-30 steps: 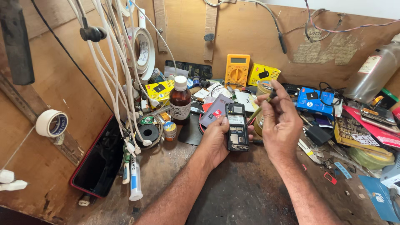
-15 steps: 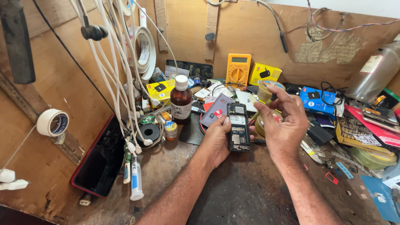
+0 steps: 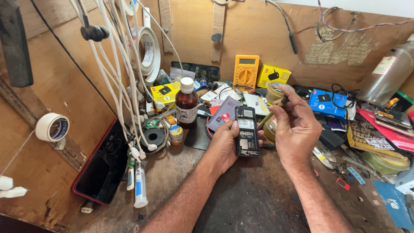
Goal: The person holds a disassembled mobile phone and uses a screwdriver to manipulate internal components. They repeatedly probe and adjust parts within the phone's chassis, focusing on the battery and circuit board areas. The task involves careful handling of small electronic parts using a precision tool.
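Wooden panels back a crowded repair surface point(image 3: 241, 203), dark and stained where the arms rest. At its middle an opened phone point(image 3: 247, 137) lies face-down in the left hand point(image 3: 224, 144), back cover off and the board bare; the fingers are curled round its left edge and underside, closed on it, and it sits just above the surface. The right hand point(image 3: 297, 127), at 3 o'clock of the phone, pinches a thin tool point(image 3: 272, 111) between thumb and forefinger, the other fingers loosely bent; its tip slants down toward the phone's upper right edge, and I cannot tell whether it touches.

At 11 o'clock of the phone a grey cover point(image 3: 223, 113) leans, and beyond it stands a brown bottle point(image 3: 186, 103) with a white cap. At 12 o'clock a yellow multimeter point(image 3: 246, 71) props against the wall. A round tin point(image 3: 272, 92) sits behind the right hand at 1 o'clock. White cables point(image 3: 125, 86) hang at 10 o'clock.

Judging from this, the tool tip could slip across the bare board and scratch a part, since the phone is held only in one hand, unsupported. A jolt of the left forearm could also knock over the bottle, which stands near that elbow's path.
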